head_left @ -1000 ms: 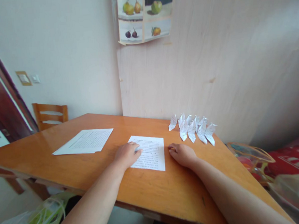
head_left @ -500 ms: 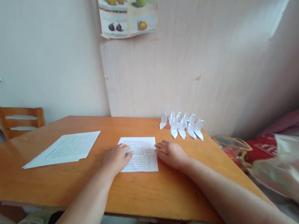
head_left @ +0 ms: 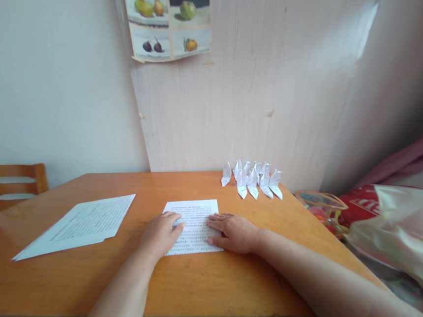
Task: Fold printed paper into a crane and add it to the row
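A printed sheet of paper [head_left: 193, 231] lies flat on the wooden table in front of me. My left hand [head_left: 162, 234] rests on its left edge, fingers and thumb spread over the print. On the right edge lies my right hand [head_left: 234, 232], also flat with thumb and fingers apart. Neither hand grips anything. Beyond my right hand stand several folded paper figures [head_left: 252, 182], made of printed white paper, grouped near the table's far right corner.
A stack of printed sheets [head_left: 80, 226] lies on the table [head_left: 107, 281] to the left. Bags [head_left: 406, 225] crowd the table's right side. A wooden chair [head_left: 11, 181] stands at the far left. Fruit pictures [head_left: 170, 24] hang on the wall.
My right hand has moved left, from the sheet's right edge further onto it. My left hand stays on the left edge. The view has shifted slightly right and up.
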The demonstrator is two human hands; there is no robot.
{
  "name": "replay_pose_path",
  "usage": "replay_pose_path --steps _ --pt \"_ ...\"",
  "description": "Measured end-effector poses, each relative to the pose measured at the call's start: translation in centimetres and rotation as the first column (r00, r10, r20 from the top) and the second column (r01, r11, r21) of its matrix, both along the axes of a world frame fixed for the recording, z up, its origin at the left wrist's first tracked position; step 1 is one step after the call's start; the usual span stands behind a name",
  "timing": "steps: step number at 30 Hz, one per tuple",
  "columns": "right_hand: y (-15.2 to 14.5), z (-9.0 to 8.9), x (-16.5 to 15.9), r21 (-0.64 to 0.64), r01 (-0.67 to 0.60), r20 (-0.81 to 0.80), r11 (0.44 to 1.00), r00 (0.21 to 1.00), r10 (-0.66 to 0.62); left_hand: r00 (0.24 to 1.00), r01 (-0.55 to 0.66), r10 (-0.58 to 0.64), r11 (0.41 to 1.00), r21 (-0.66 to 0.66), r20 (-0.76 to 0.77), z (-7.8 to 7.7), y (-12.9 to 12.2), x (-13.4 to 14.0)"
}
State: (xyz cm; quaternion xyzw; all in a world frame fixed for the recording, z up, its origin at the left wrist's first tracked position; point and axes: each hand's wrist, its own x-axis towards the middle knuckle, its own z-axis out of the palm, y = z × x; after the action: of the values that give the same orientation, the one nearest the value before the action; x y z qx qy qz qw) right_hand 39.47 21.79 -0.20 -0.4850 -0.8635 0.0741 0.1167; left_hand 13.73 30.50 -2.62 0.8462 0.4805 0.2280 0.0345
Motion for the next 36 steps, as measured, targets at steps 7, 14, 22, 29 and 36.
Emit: replay_pose_path --steps 7,14,22,29,36 --pt "0.2 -0.2 0.1 0.016 -0.019 -0.027 1.000 0.999 0.019 0.989 -0.004 0.016 0.997 -0.082 0.148 0.7 -0.2 -0.2" --pt "0.7 -0.7 0.4 0.032 -0.026 -0.025 0.999 0.999 0.027 0.961 -0.012 0.052 0.989 -0.146 0.272 0.8 -0.2 -0.6" --pt "1.0 -1.0 0.9 0.035 -0.049 -0.114 0.998 0.992 0.053 0.863 -0.089 0.146 0.986 -0.139 0.483 1.3 -0.3 -1.1" --pt "1.1 -1.1 1.5 -0.013 -0.056 -0.244 0.998 0.968 0.051 0.422 -0.007 0.295 0.946 -0.323 0.857 1.3 0.2 -1.4" --pt "1.2 -1.0 2.0 -0.156 0.005 -0.480 0.988 0.874 -0.080 0.260 0.053 0.330 0.934 -0.354 0.908 1.3 0.5 -1.6"
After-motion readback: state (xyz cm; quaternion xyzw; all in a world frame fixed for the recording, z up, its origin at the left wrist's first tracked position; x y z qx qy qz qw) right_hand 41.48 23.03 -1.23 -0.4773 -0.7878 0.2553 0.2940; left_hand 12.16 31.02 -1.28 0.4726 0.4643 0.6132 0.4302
